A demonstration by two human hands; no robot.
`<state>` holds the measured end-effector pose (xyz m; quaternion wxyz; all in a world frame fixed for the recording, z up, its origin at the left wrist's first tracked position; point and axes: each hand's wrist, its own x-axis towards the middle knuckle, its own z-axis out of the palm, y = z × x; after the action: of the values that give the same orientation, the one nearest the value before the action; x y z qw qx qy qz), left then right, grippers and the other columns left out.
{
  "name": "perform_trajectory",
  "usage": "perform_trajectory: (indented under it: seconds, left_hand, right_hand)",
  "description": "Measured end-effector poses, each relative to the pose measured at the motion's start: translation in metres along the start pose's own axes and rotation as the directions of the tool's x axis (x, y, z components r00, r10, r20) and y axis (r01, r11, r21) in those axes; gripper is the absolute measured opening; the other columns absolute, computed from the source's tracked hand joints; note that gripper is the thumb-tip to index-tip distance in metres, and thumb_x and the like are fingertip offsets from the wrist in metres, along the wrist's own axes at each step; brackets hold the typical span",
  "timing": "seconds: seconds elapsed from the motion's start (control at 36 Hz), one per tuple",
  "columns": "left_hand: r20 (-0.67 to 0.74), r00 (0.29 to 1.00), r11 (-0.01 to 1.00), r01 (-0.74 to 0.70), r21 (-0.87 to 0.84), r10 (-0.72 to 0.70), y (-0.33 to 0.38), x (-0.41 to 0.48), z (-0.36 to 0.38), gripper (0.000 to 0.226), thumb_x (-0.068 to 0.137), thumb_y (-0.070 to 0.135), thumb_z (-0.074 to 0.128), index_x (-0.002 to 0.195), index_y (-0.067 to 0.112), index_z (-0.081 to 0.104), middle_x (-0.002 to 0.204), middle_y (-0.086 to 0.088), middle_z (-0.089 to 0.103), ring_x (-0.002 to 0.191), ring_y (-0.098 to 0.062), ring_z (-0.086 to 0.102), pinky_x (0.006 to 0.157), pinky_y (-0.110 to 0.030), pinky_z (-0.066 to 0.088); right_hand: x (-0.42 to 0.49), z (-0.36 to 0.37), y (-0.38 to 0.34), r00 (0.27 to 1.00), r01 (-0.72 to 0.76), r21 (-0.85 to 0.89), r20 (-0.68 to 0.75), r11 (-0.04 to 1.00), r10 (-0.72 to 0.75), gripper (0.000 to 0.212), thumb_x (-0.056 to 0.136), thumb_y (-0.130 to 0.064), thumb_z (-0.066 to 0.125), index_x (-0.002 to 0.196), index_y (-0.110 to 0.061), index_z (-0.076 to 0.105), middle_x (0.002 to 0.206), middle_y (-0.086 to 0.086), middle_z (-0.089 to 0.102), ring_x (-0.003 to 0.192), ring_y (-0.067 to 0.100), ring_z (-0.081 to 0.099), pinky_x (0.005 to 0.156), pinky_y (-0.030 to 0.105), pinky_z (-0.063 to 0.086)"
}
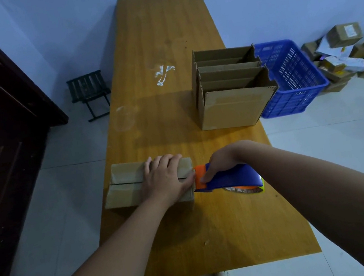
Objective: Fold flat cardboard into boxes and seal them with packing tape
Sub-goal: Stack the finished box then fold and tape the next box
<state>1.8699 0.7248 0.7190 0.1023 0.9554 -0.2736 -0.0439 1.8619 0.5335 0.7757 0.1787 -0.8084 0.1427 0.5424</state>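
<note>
while flat, box (125,191) lengthwise left-right

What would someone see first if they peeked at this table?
Probably the bright blue and orange tape dispenser, gripped by the right hand at the right end of a small closed box near the front of the table. The left hand presses flat on that box. Farther back on the right stand open cardboard boxes, with a blue basket beside them.
</note>
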Motion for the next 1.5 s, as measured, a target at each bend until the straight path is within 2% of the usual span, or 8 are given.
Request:
perform_trajectory:
  seconds: [0.17,0.36,0.47,0.61,0.78,1.08,1.31,1.5]
  left_hand:
    - [0.036,0.999,0.999,0.018,0.036,-0.019,0.003,0.003,0.001,0.076,0.077,0.077,0.018,0.134,0.031,0.039,0.133,0.007,0.046,0.128,-0.016,0.036,0.114,-0.043,0.009]
    - [0.067,0.998,0.999,-0.012,-0.037,0.014,-0.003,0.003,0.002,0.084,0.078,0.078,-0.006,0.137,0.033,0.035,0.139,0.008,0.041,0.132,-0.014,0.031,0.113,-0.042,0.004]
    - [0.064,0.998,0.998,-0.021,-0.058,0.024,-0.006,0.001,0.003,0.076,0.081,0.077,0.009,0.137,0.034,0.036,0.138,0.009,0.042,0.130,-0.014,0.031,0.112,-0.039,0.001]
    - [0.046,0.999,1.000,-0.013,0.004,0.013,-0.001,0.003,0.000,0.078,0.072,0.082,0.023,0.134,0.035,0.034,0.133,0.008,0.041,0.128,-0.017,0.031,0.111,-0.040,0.001]
    - [0.130,0.984,0.992,0.119,0.040,-0.123,0.021,0.007,0.001,0.074,0.073,0.067,0.040,0.135,0.028,0.029,0.138,-0.002,0.036,0.133,-0.026,0.022,0.114,-0.050,-0.004]
    - [0.037,0.981,0.979,0.185,0.089,-0.189,0.033,0.007,0.007,0.062,0.079,0.062,0.050,0.127,0.026,0.036,0.134,-0.005,0.042,0.131,-0.028,0.028,0.113,-0.054,-0.002]
    - [-0.030,0.942,0.941,0.335,0.044,-0.334,0.037,0.007,0.003,0.060,0.087,0.069,0.031,0.127,0.026,0.045,0.138,-0.001,0.044,0.136,-0.022,0.027,0.111,-0.057,-0.006]
    - [0.014,0.895,0.894,0.447,-0.033,-0.447,0.041,0.014,-0.005,0.053,0.090,0.065,0.027,0.119,0.027,0.050,0.133,-0.002,0.047,0.133,-0.021,0.030,0.111,-0.059,-0.003]
  right_hand:
    - [-0.004,0.001,-0.010,1.000,-0.005,-0.060,-0.029,0.998,0.003,0.049,0.084,-0.057,0.061,0.107,-0.016,0.048,0.089,0.003,0.054,0.080,0.021,0.053,0.060,0.031,0.039]
    - [-0.013,0.003,-0.020,0.998,-0.026,-0.073,-0.060,0.997,0.021,0.045,0.086,-0.053,0.062,0.106,-0.016,0.046,0.088,0.004,0.052,0.078,0.022,0.051,0.067,0.034,0.040]
    - [0.001,0.035,-0.002,0.911,-0.195,-0.322,-0.410,0.926,0.049,0.036,0.086,-0.041,0.064,0.105,-0.012,0.057,0.084,0.004,0.053,0.077,0.021,0.055,0.064,0.033,0.043]
    - [0.016,0.061,0.025,0.885,-0.267,-0.097,-0.419,0.959,0.204,0.050,0.081,-0.055,0.062,0.115,-0.019,0.055,0.091,0.001,0.051,0.087,0.021,0.052,0.074,0.033,0.045]
    - [0.017,0.053,0.025,0.801,-0.212,-0.023,-0.577,0.977,0.160,0.044,0.082,-0.059,0.060,0.099,-0.019,0.051,0.075,-0.002,0.052,0.067,0.016,0.053,0.057,0.030,0.043]
    - [0.008,0.051,0.021,0.663,-0.053,0.157,-0.733,0.986,0.153,0.069,0.077,-0.077,0.049,0.113,-0.019,0.043,0.074,-0.005,0.048,0.065,0.016,0.053,0.046,0.027,0.040]
    - [-0.004,0.054,0.030,0.698,0.257,0.348,-0.712,0.902,0.075,0.054,0.075,-0.077,0.052,0.089,-0.026,0.046,0.078,-0.007,0.060,0.067,0.011,0.059,0.049,0.023,0.040]
    - [-0.030,0.050,0.032,0.687,0.548,0.387,-0.714,0.742,-0.135,0.042,0.079,-0.067,0.059,0.098,-0.030,0.053,0.081,-0.010,0.067,0.068,0.008,0.066,0.057,0.019,0.045]
